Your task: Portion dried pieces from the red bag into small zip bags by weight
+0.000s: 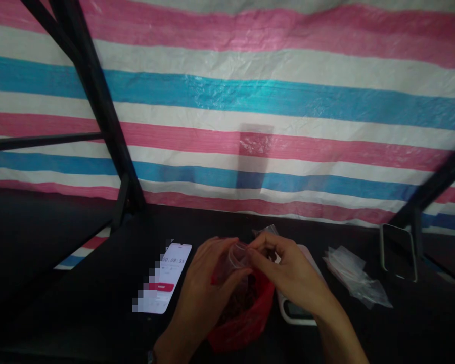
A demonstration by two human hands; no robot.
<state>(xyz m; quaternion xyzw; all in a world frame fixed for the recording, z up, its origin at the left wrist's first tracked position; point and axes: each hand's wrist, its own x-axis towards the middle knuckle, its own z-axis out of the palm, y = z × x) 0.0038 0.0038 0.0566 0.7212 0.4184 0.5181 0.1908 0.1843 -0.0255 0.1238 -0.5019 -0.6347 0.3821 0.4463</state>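
Observation:
Over a red plastic bag (252, 323) with small dark brown pieces (238, 306) inside, my two hands hold a small clear plastic bag (238, 257) between them. My left hand (208, 283) is closed round its left side, thumb in front. The fingertips of my right hand (288, 270) pinch the rim of its round, open mouth. Under my right wrist, a white kitchen scale (291, 317) is partly hidden, with its dark display showing. What the clear bag contains, if anything, I cannot make out.
A phone showing a timer (172, 273) lies on the black table (109, 303) at left. Flat clear bags (354, 278) lie to the right, near a second phone (398, 253) with a dark screen. Black metal struts (102, 111) and a striped plastic sheet (227, 91) stand behind.

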